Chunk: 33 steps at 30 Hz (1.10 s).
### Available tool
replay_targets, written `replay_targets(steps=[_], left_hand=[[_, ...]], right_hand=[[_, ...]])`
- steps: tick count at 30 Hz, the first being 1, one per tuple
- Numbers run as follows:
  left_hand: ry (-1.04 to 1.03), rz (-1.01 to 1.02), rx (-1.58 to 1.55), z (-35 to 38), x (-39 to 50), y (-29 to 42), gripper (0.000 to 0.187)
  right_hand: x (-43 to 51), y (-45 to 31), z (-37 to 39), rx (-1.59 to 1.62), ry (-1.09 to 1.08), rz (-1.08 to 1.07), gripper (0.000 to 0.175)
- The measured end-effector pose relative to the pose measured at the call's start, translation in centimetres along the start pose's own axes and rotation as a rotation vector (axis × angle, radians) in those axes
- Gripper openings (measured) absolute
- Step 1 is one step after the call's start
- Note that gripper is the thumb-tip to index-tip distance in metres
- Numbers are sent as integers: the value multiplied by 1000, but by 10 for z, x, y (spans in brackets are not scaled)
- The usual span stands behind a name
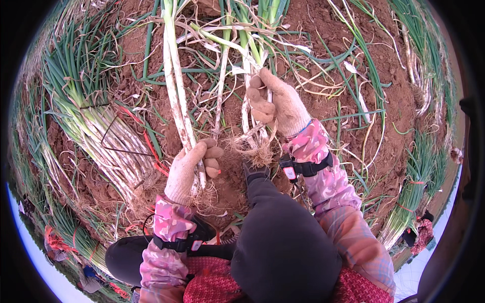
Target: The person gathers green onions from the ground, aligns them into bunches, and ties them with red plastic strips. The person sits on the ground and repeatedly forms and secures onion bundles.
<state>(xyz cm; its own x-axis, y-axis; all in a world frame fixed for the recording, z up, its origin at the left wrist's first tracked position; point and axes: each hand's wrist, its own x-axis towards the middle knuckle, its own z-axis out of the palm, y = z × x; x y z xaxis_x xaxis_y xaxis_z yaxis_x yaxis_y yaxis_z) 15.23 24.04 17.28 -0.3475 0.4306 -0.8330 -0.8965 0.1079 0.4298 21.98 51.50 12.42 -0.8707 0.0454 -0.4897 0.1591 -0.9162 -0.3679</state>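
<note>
My left hand (pixel 194 166), in a dirty beige knit glove, is closed round the lower white stems of a few long green onions (pixel 176 87); their roots hang below the fingers. To the right, my right hand (pixel 276 100), gloved the same way, grips the stems of another small bunch of green onions (pixel 246 110) above its tangled roots. Between the hands a single onion stalk (pixel 222 83) stretches away from me. At the left lies a large bundle of green onions (pixel 110 147), with a dark bent wire or thin rod across it and red twine (pixel 146 136) beside it.
Loose leaves and dry peelings litter the brown soil (pixel 314 22). A tied onion bundle (pixel 411 200) lies at the right, another (pixel 75 235) at the lower left. Red twine (pixel 57 240) is heaped there. My shoe (pixel 255 172) stands below the right-hand roots. Other people appear at the far edges.
</note>
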Motion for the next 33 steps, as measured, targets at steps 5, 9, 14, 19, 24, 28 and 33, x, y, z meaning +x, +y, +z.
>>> replay_targets(steps=[5,9,14,19,24,28,33], left_hand=[[72,145,255,-4,13,-15,42],[110,259,286,-2,23,-35,41],[-7,265,206,5,27,-52,42],[4,-54,-206,-26,12,-32,58],[90,-70,-254,-53,8,-22,55],[61,-59,-37,-58,8,-28,49],[-24,-39,-65,-62,-4,-20,50]], right_hand=[[13,55,20,78,182,154,34],[11,92,27,-76,361,201,36],[18,107,27,-640,171,-68,47],[49,90,-8,-1362,414,-285,52],[94,84,-21,-1842,480,-8,66],[120,87,-14,-1779,570,15,60],[96,70,-17,-418,286,-61,16]])
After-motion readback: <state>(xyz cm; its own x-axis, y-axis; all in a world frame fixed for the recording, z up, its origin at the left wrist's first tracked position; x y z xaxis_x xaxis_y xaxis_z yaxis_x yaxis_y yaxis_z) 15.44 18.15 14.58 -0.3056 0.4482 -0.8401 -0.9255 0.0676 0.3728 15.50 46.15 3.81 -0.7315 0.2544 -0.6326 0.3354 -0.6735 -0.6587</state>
